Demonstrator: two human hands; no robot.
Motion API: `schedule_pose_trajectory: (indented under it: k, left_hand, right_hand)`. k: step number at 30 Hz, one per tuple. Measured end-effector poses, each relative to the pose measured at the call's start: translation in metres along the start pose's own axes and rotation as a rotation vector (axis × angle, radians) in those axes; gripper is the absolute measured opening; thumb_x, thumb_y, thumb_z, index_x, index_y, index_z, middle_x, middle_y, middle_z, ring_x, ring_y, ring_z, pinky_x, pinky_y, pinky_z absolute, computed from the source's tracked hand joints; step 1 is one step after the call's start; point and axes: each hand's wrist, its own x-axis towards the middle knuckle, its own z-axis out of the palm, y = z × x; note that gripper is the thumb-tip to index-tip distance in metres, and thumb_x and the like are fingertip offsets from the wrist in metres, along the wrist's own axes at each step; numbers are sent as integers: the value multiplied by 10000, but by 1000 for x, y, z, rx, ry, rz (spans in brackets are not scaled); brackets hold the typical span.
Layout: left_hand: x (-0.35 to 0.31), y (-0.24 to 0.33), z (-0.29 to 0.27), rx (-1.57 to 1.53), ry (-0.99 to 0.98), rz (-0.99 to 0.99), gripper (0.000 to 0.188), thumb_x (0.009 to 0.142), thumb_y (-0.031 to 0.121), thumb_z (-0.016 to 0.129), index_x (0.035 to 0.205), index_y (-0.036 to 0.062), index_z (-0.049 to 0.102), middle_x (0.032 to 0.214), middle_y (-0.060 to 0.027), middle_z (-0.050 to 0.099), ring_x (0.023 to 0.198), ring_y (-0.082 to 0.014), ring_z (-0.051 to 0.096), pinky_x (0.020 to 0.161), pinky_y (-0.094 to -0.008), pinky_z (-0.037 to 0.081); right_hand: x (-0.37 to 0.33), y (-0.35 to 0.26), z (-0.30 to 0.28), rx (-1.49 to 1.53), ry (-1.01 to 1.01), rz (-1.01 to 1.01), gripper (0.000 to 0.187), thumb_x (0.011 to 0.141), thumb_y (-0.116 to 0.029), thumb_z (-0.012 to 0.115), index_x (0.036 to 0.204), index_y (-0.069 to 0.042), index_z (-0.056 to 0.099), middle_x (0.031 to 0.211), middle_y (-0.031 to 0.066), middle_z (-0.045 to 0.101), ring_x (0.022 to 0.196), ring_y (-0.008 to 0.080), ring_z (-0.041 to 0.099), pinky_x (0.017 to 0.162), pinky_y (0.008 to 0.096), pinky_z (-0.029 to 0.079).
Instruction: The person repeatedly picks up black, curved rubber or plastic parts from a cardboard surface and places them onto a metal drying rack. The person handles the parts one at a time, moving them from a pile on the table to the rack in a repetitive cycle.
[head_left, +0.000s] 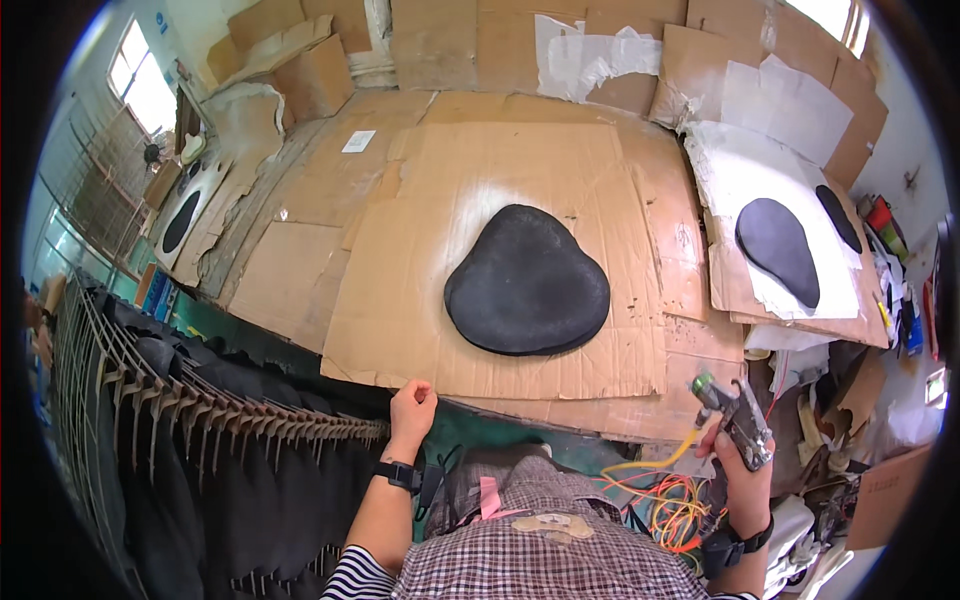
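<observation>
A black, rounded three-lobed pad [527, 282] lies flat on a cardboard sheet [385, 300] in the middle of the table. My left hand [412, 408] is closed at the near edge of that sheet, apart from the pad, and nothing shows in its fingers. On the right, my right hand [735, 462] grips a metal spray gun [748, 425] with a green end. A yellow hose [655, 463] runs from the gun down to the left. My fingers are partly hidden behind the gun.
Black pear-shaped pads, one of them large [776, 250], lie on white paper at the right. A metal rack [250, 415] hung with black sheets stands at my left. Tangled orange and yellow hoses [680, 510] lie low at the right. Cardboard panels [435, 45] line the back.
</observation>
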Motion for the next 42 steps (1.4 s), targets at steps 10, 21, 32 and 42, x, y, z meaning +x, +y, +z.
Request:
schedule_pose_trajectory:
  k: [10, 21, 32, 42]
  left_hand:
    - [51, -31, 62, -32, -35, -130, 173, 782, 116, 631, 909, 0, 646, 803, -122, 671, 763, -225, 647, 711, -326, 503]
    - [101, -7, 99, 21, -14, -133, 219, 759, 87, 595, 957, 6, 641, 818, -135, 670, 787, -251, 651, 728, -344, 505]
    - [111, 8, 128, 368, 133, -29, 365, 784, 147, 616, 1115, -6, 586, 944, -166, 662, 898, -331, 631, 818, -426, 490]
    - [119, 32, 125, 262, 160, -167, 93, 732, 103, 633, 810, 52, 641, 879, -155, 656, 812, -321, 629, 749, -409, 495]
  right_hand:
    - [16, -2, -24, 76, -154, -10, 531, 809, -164, 702, 1241, 42, 472, 856, 85, 608, 760, 155, 610, 696, 294, 510]
    - [19, 9, -47, 19, -213, 50, 505, 784, -58, 687, 1243, 30, 494, 880, 83, 626, 784, 149, 612, 703, 291, 502]
    - [0, 15, -77, 11, -209, 140, 522, 775, -74, 697, 1236, 49, 484, 932, 89, 612, 801, 148, 615, 714, 295, 517]
    - [14, 19, -57, 67, -92, 68, 587, 780, -168, 735, 1252, 40, 452, 855, 108, 622, 741, 162, 617, 687, 301, 519]
